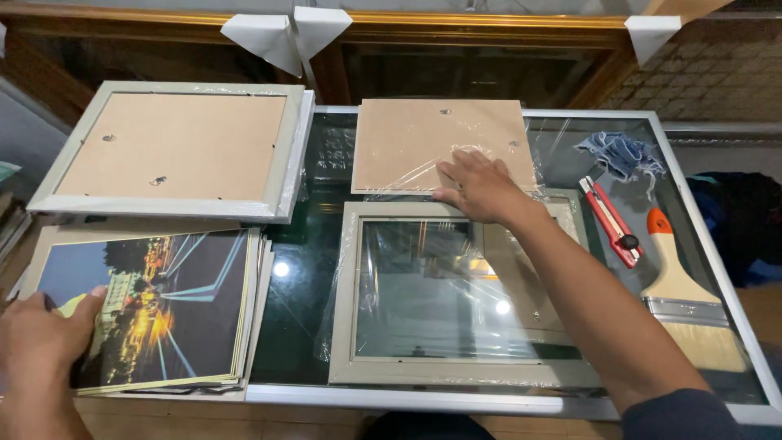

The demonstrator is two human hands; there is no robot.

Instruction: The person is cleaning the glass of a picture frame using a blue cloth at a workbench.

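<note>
Left hand (37,346) grips the print stack (155,305); right hand (481,187) lies flat, open, on backing board (432,143)

Two picture frames: one face down (171,151) well left of the right hand's fingers, one with glass (456,301) just under them. One loose backing board (423,143) beneath the fingertips, one print stack (163,305), one utility knife (611,220), one paintbrush (684,293), one cloth (623,155)

Left hand (37,346) and paintbrush (688,297) bristles partly cut off.
</note>
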